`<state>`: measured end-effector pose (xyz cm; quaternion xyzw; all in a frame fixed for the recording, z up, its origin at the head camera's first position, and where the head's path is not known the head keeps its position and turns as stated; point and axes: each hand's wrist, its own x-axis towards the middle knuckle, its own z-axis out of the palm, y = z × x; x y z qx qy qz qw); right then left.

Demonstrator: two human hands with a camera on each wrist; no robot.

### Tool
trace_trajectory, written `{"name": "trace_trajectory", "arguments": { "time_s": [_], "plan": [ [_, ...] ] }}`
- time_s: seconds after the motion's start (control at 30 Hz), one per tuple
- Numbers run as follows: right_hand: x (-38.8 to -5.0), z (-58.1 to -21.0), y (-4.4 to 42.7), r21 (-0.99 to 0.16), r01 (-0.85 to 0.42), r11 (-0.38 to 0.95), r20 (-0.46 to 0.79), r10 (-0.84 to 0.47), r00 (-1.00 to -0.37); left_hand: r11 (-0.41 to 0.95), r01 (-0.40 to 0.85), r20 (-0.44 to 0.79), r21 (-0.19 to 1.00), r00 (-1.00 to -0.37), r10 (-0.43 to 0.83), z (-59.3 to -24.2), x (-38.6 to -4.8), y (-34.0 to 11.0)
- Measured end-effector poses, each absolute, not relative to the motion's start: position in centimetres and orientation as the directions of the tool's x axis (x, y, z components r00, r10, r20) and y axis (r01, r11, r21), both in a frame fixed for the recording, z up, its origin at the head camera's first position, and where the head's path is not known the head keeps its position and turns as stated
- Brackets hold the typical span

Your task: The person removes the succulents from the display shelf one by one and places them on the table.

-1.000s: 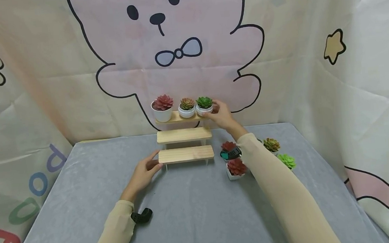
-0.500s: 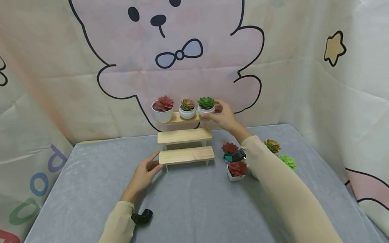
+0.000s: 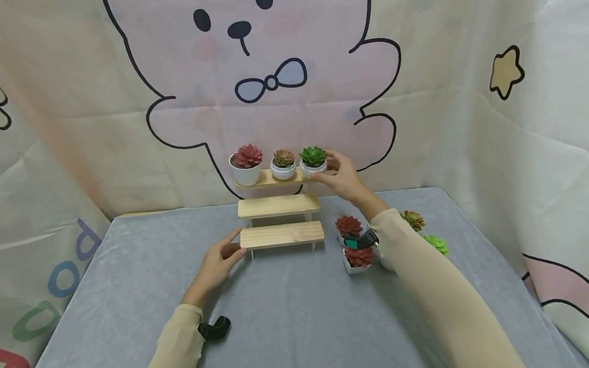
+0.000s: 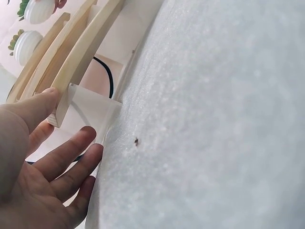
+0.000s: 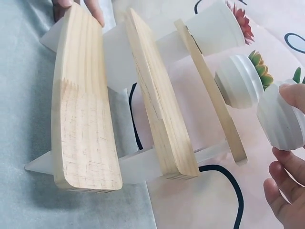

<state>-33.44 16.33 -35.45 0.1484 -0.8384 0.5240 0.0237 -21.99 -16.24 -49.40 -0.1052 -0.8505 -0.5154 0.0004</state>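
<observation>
My right hand [image 3: 343,177] pinches a white pot with a green succulent [image 3: 313,160] between thumb and fingers, at the right end of the stand's top board. In the right wrist view a gap shows between this ribbed pot [image 5: 282,117] and the board. My left hand [image 3: 218,265] holds the left end of the three-tier wooden stand's lowest board [image 3: 281,235], thumb on one edge and forefinger on the other. The other fingers [image 4: 71,157] spread beside the clear leg. On the top board stand a pot with a pink-red succulent [image 3: 246,165] and one with an orange-green succulent [image 3: 283,165].
Right of the stand, on the grey cloth-covered table [image 3: 286,325], sit potted succulents: two red ones [image 3: 359,258], a brownish-green one [image 3: 413,219] and a bright green one [image 3: 435,244]. My right forearm partly hides this group. A printed curtain [image 3: 450,106] hangs close behind the stand.
My right hand has shifted slightly right with the green succulent's pot, widening the space to the middle pot. The left hand keeps its hold on the lowest board.
</observation>
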Motion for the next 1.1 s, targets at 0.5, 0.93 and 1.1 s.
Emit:
{"name": "trace_trajectory", "arguments": {
  "time_s": [0.5, 0.93, 1.1],
  "plan": [
    [-31.5, -34.8, 17.0, -0.838, -0.351, 0.419, 0.246, -0.284, -0.927, 0.437, 0.194, 0.125, 0.878, -0.975, 0.182, -49.4, -22.0, -16.3],
    [-29.5, -34.5, 17.8, -0.823, -0.415, 0.387, 0.299, -0.324, -0.897, 0.456, 0.166, 0.101, 0.874, -0.981, 0.163, -49.1, -21.9, -16.3],
    [-28.7, -34.7, 18.3, -0.811, -0.428, 0.399, 0.307, -0.332, -0.892, 0.463, 0.177, 0.113, 0.868, -0.98, 0.163, -49.2, -21.9, -16.2]
  ]
}}
